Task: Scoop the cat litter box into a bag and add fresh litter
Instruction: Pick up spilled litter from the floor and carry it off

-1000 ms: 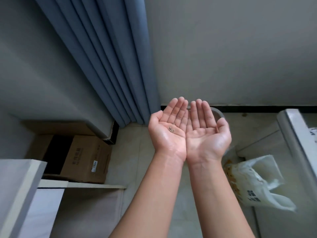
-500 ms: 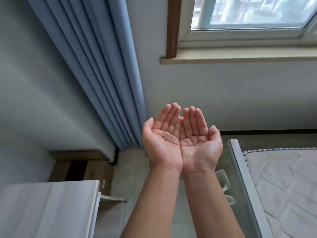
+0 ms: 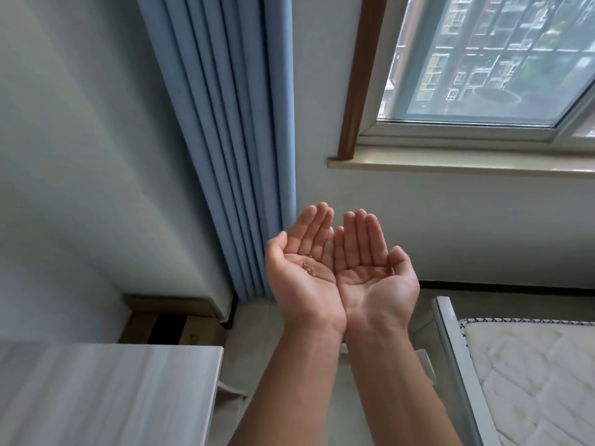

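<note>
while palm-up, edge to edge: left hand and right hand, fingers straight, together.

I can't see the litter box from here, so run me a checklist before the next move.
1. Left hand free: ok, open, palm up.
2. Right hand free: ok, open, palm up.
3. Palms clean: not ok, a few granules on the left palm.
4. Litter box in view: not ok.
5. Scoop in view: not ok.
6. Bag in view: cannot tell.
</note>
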A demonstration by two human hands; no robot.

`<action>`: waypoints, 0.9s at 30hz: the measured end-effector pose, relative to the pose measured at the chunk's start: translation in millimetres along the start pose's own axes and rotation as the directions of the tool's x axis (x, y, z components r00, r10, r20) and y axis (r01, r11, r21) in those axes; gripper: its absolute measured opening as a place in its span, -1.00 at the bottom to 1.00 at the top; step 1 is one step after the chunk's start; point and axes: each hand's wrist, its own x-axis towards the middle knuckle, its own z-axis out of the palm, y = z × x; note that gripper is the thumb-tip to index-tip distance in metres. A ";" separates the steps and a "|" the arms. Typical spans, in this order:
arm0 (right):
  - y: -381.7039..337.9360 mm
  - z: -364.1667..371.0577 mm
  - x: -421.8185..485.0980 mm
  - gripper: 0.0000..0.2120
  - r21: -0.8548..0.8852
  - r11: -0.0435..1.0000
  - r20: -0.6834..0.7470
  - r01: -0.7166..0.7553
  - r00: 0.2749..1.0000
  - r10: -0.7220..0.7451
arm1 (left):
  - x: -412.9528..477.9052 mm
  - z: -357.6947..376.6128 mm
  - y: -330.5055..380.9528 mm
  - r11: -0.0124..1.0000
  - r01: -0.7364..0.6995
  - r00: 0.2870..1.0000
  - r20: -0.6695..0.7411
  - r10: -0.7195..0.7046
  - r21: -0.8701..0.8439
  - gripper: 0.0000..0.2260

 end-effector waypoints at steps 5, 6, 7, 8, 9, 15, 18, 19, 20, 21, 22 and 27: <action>17.2 18.6 -5.6 -0.53 -0.026 0.997 0.015 -0.075 0.997 0.076 | -4.1 5.0 25.6 0.997 -0.074 0.997 0.004 0.074 -0.006 -0.55; 18.9 22.9 -5.3 -0.53 -0.028 0.995 0.024 -0.097 0.995 0.098 | -5.1 7.7 29.3 0.995 -0.101 0.995 0.005 0.101 -0.010 -0.55; 19.7 27.1 -4.8 -0.52 -0.035 0.992 0.035 -0.121 0.992 0.122 | -6.2 10.6 32.0 0.992 -0.128 0.992 0.003 0.128 -0.018 -0.55; 19.7 31.1 -4.5 -0.52 -0.047 0.988 0.046 -0.146 0.988 0.148 | -7.7 13.3 34.3 0.987 -0.156 0.988 0.000 0.156 -0.029 -0.55; 19.1 34.9 -4.0 -0.52 -0.062 0.984 0.058 -0.168 0.983 0.172 | -9.3 15.7 35.9 0.982 -0.186 0.983 -0.004 0.186 -0.045 -0.55; 5.4 46.2 -15.0 -0.51 -0.230 0.919 0.149 -0.322 0.921 0.360 | -32.1 20.8 31.9 0.911 -0.365 0.930 -0.038 0.365 -0.191 -0.53; -1.6 42.8 -25.4 -0.52 -0.304 0.864 0.159 -0.401 0.873 0.461 | -50.5 16.1 23.2 0.853 -0.472 0.881 -0.091 0.463 -0.224 -0.52; -2.1 41.0 -30.6 -0.52 -0.325 0.844 0.156 -0.426 0.856 0.492 | -57.9 13.6 21.4 0.833 -0.504 0.864 -0.114 0.491 -0.228 -0.51; -2.1 38.9 -36.9 -0.52 -0.344 0.823 0.155 -0.452 0.838 0.524 | -66.0 10.8 20.8 0.812 -0.535 0.845 -0.137 0.517 -0.232 -0.51; -1.6 36.4 -44.7 -0.52 -0.362 0.800 0.154 -0.478 0.816 0.558 | -75.4 7.6 21.0 0.790 -0.566 0.825 -0.159 0.543 -0.236 -0.51; -0.3 34.1 -53.8 -0.52 -0.381 0.774 0.156 -0.505 0.790 0.592 | -85.9 3.9 22.1 0.765 -0.598 0.802 -0.180 0.570 -0.241 -0.51; 14.4 21.6 -112.4 -0.52 -0.473 0.637 0.159 -0.609 0.652 0.742 | -147.9 -22.4 37.4 0.625 -0.737 0.676 -0.264 0.688 -0.258 -0.50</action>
